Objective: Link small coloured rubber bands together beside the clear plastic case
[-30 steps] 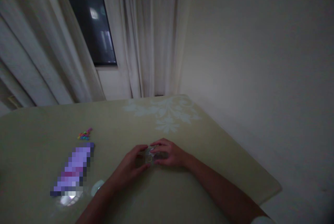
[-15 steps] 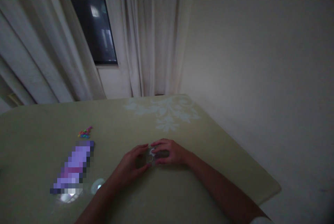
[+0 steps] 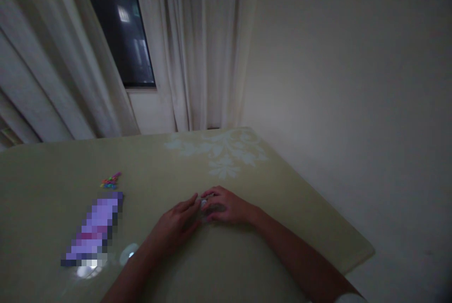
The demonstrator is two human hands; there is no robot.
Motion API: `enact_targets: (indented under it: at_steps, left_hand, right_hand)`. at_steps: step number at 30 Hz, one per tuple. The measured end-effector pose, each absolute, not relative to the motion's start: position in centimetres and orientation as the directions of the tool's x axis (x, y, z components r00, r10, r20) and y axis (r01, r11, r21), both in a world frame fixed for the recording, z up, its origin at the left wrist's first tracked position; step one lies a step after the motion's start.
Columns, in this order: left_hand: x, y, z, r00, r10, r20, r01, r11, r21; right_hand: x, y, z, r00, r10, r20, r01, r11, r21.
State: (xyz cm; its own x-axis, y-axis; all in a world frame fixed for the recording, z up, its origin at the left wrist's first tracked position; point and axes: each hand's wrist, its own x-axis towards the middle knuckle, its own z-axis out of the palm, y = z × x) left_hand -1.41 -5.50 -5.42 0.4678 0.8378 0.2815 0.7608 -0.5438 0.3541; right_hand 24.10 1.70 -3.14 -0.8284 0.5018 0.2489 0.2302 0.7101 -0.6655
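Note:
Both my hands rest together near the middle of a pale green table (image 3: 52, 208). My left hand (image 3: 176, 224) lies with fingers stretched toward a small clear object (image 3: 204, 204) that I cannot name in the dim light. My right hand (image 3: 226, 206) curls its fingers over that object from the right, fingertips pinched on it. Most of the object is hidden between the two hands.
A blurred purple flat item (image 3: 92, 230) lies at the left, with a small heap of coloured bits (image 3: 110, 181) beyond it and a bright round spot (image 3: 127, 254) nearer me. The table's right edge (image 3: 325, 208) runs along a cream wall; curtains (image 3: 197, 44) and a dark window (image 3: 120, 25) are behind.
My left hand has flattened and slid closer to the right hand, covering more of the small clear object. The view shifted slightly left.

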Motion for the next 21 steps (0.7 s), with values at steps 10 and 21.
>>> enact_targets:
  at_steps: [10,21]
  left_hand:
    - [-1.5,-5.0,-6.6,0.384,0.869,0.311,0.788,-0.484,0.380]
    - [-1.4,-5.0,-7.0,0.387,0.854,0.348,0.770,-0.507,0.387]
  right_hand:
    - [23.1,1.2,-3.2,-0.782,0.550,0.293,0.287,0.736,-0.614]
    - [28.8,7.2,-5.6,-0.223,0.916,0.334,0.840,0.354,-0.410]
